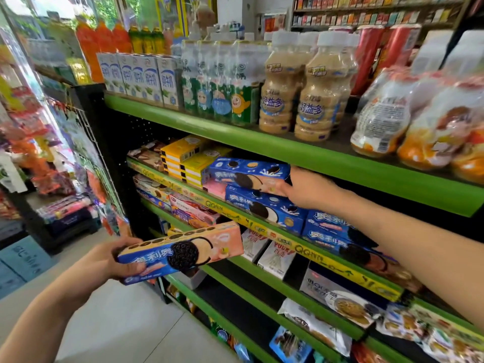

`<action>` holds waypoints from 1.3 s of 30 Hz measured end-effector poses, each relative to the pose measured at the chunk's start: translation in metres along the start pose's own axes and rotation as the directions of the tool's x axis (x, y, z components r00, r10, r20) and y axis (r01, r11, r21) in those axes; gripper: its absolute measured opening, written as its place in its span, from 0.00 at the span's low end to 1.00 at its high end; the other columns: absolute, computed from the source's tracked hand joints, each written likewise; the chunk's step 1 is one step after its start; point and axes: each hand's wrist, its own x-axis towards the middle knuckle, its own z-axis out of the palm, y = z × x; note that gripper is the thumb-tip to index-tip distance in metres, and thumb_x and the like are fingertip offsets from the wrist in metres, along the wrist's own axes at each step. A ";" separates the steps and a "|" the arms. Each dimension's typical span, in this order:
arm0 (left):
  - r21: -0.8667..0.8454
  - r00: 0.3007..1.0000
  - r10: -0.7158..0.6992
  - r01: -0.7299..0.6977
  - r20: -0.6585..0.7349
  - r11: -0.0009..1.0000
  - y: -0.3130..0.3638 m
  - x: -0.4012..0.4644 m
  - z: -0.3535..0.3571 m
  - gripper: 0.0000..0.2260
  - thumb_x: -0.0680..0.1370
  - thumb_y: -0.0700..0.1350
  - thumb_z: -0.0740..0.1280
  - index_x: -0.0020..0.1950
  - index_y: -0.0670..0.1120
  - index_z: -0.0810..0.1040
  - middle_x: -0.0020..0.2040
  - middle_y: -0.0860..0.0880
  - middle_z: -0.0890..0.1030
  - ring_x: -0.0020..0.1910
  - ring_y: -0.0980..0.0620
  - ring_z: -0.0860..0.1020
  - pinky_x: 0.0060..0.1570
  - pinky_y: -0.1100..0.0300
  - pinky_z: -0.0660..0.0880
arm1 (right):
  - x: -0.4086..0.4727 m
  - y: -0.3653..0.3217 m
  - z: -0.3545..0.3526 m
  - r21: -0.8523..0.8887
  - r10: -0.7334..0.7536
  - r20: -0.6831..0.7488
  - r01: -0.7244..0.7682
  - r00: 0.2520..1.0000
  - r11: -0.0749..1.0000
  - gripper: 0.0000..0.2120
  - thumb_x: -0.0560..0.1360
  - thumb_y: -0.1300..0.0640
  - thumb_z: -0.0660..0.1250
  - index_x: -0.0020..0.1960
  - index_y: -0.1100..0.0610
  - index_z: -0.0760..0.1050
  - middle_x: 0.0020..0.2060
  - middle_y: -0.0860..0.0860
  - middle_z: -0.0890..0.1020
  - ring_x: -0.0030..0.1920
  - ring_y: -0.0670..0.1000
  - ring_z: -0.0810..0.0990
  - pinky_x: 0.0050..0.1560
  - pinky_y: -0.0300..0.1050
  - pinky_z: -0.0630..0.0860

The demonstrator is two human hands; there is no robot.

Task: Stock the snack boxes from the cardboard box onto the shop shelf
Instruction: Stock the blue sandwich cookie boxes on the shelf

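Blue-and-peach cardboard marks the cookie box (pixel 180 251) that the left hand (pixel 115 260) holds out in front of the shelving, at the near left of the scene. Its fingers curl round the box's left end, thumb on the front face, and the box lies lengthwise and slightly tilted, its right end higher. It is clear of the shelves, level with the yellow price strip (pixel 235 218) on the second shelf's edge.

On that second shelf (pixel 348 273) the right hand (pixel 306 189) reaches in under the green top shelf (pixel 288 153). Its fingers touch the right end of a matching blue-and-peach cookie box (pixel 248 175), which lies on top of a blue cookie box (pixel 264 208). Whether the fingers grip that end or only press against it cannot be told, since the fingertips are hidden behind the box.

To the right of this stack lie more blue cookie boxes (pixel 337 234), partly behind the right forearm. To the left stand stacked yellow boxes (pixel 183 158), with a pink box (pixel 216 188) below them.

On the top shelf stand milk cartons (pixel 141 77), shrink-wrapped beige drink bottles (pixel 301 95) and bagged goods (pixel 419 121) at the far right. Lower shelves hold white stick-biscuit boxes (pixel 275 258) and packets. The cardboard box is out of view.
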 end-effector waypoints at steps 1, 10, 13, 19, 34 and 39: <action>-0.007 1.000 0.005 -0.005 -0.002 1.000 0.001 0.001 0.000 0.34 0.53 0.55 0.79 0.57 0.46 0.79 0.45 0.44 0.85 0.41 0.47 0.82 0.38 0.56 0.75 | 0.003 0.002 -0.002 0.007 0.033 0.028 -0.033 0.999 0.999 0.29 0.82 0.46 0.56 0.73 0.66 0.61 0.71 0.64 0.68 0.70 0.61 0.68 0.68 0.48 0.64; 0.015 0.985 0.173 -0.173 -0.016 0.985 0.068 0.051 0.004 0.27 0.59 0.46 0.80 0.57 0.55 0.78 0.46 0.50 0.84 0.43 0.55 0.82 0.42 0.65 0.75 | 0.009 0.014 -0.005 0.277 0.223 0.288 -0.304 0.931 0.912 0.24 0.82 0.56 0.59 0.75 0.61 0.59 0.73 0.59 0.67 0.69 0.58 0.69 0.63 0.43 0.66; 0.082 0.973 0.223 -0.227 0.055 0.970 0.096 0.083 0.007 0.26 0.62 0.44 0.80 0.57 0.57 0.78 0.48 0.51 0.83 0.44 0.55 0.83 0.45 0.61 0.77 | 0.014 0.025 -0.004 0.275 0.285 0.360 -0.393 0.889 0.877 0.17 0.83 0.57 0.58 0.67 0.65 0.68 0.64 0.64 0.74 0.62 0.59 0.74 0.52 0.43 0.71; 0.193 0.949 0.255 -0.290 0.186 0.938 0.130 0.146 0.026 0.27 0.67 0.39 0.79 0.63 0.51 0.74 0.50 0.50 0.82 0.42 0.59 0.82 0.40 0.69 0.76 | 0.015 0.037 -0.003 0.319 0.227 0.435 -0.385 0.871 0.866 0.15 0.83 0.64 0.52 0.38 0.59 0.66 0.37 0.53 0.69 0.32 0.47 0.61 0.23 0.31 0.59; 0.015 0.901 0.408 -0.414 0.150 0.910 0.133 0.187 0.107 0.39 0.70 0.41 0.77 0.75 0.48 0.60 0.61 0.60 0.74 0.54 0.67 0.78 0.48 0.73 0.74 | 0.017 0.059 0.009 0.570 0.116 0.488 -0.417 0.865 0.708 0.23 0.85 0.53 0.50 0.72 0.67 0.66 0.70 0.62 0.71 0.70 0.62 0.70 0.62 0.41 0.65; 0.012 0.903 0.410 -0.415 0.127 0.910 0.131 0.189 0.120 0.43 0.69 0.48 0.78 0.78 0.51 0.57 0.65 0.57 0.74 0.57 0.65 0.77 0.57 0.66 0.74 | 0.009 0.066 0.008 0.600 0.074 0.499 -0.405 0.864 0.690 0.24 0.83 0.49 0.53 0.72 0.64 0.66 0.69 0.61 0.72 0.70 0.62 0.70 0.66 0.49 0.68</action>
